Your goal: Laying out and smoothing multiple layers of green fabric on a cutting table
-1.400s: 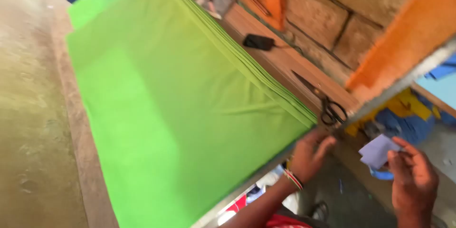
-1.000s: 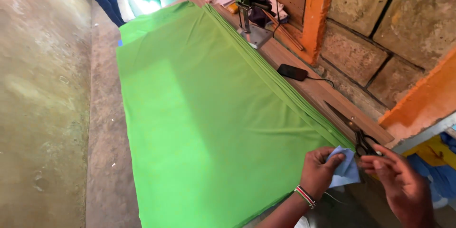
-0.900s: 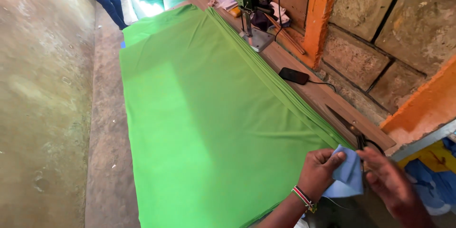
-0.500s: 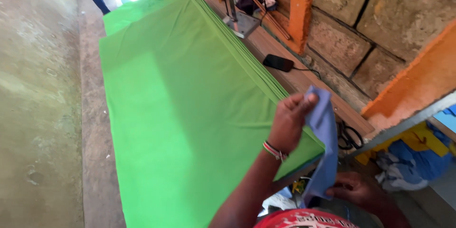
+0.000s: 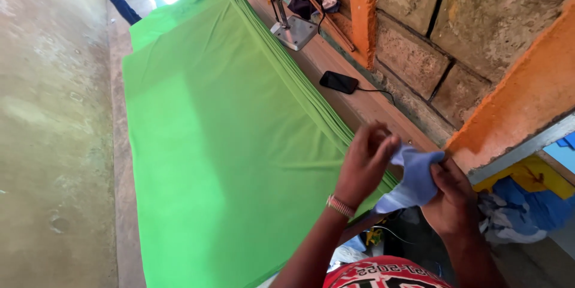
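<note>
A: Status on your hands?

B: Both on the small pale-blue cloth piece [image 5: 413, 183]. My left hand [image 5: 366, 162] pinches its upper edge, fingers closed together on it. My right hand [image 5: 450, 201] grips it from the other side, thumb pressed onto the fabric. The piece is bunched between them, a corner hanging down below my left wrist.

A: Where is it relative to the stack?

B: Held in the air, just off the near corner of the green fabric stack [image 5: 227, 144]. Not touching it as far as I can see.

A: State of the stack?

B: Many layers, laid flat along the wooden table [image 5: 335, 75], edges roughly aligned, top sheet smooth. My judgement: spreading looks finished. The blue piece is still crumpled, not laid on anything, so whatever it's for isn't started.

A: Anything else near the grip?

B: Black phone [image 5: 339, 82] with a cable, on the table strip beyond my left hand. Further off, a cutting machine's base plate [image 5: 294, 31] beside the stack's far edge. Heap of blue and yellow cloth [image 5: 527, 204] past my right hand.
</note>
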